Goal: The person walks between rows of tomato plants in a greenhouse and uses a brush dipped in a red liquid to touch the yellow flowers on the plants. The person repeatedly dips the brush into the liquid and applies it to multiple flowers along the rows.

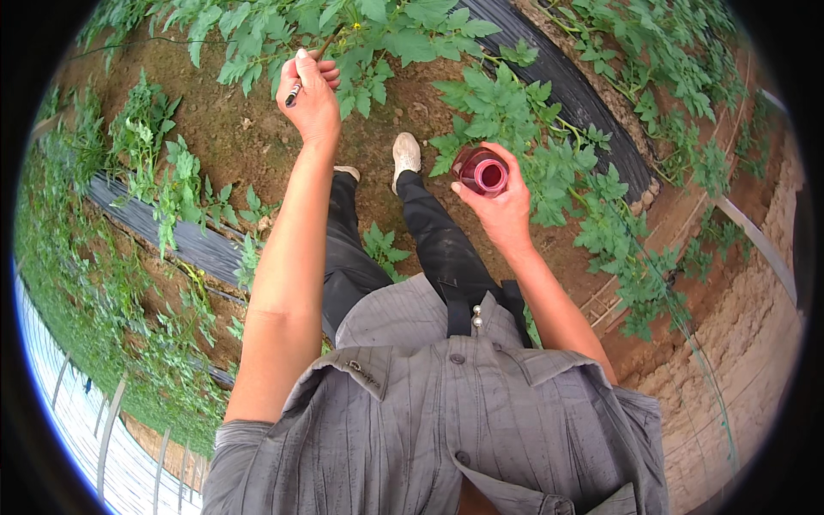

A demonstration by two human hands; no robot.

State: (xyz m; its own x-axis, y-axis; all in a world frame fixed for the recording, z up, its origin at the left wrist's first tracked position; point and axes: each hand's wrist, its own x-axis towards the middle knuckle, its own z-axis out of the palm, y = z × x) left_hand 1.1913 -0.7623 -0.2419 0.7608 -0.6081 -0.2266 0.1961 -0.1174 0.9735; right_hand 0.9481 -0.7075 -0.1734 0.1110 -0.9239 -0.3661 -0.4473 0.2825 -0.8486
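My left hand (310, 96) grips a slim stick-like tool (293, 95), perhaps a brush, with a dark, banded near end. Its brown far end points up and right, close to a small yellow flower (356, 26) on a leafy tomato plant (412, 29); whether they touch is unclear. In my right hand (505, 209) is a small, dark red bottle (468, 161), its round mouth uncapped and facing up towards the camera. Tomato leaves (496, 103) spread just beyond and to the right of the bottle.
Black plastic mulch (579, 96) covers a bed at the upper right, and another strip (187, 241) crosses the left. Brown soil (219, 122) lies between rows. My light shoes (406, 154) stand near low leaves (384, 248). A green string (692, 344) runs down the right side.
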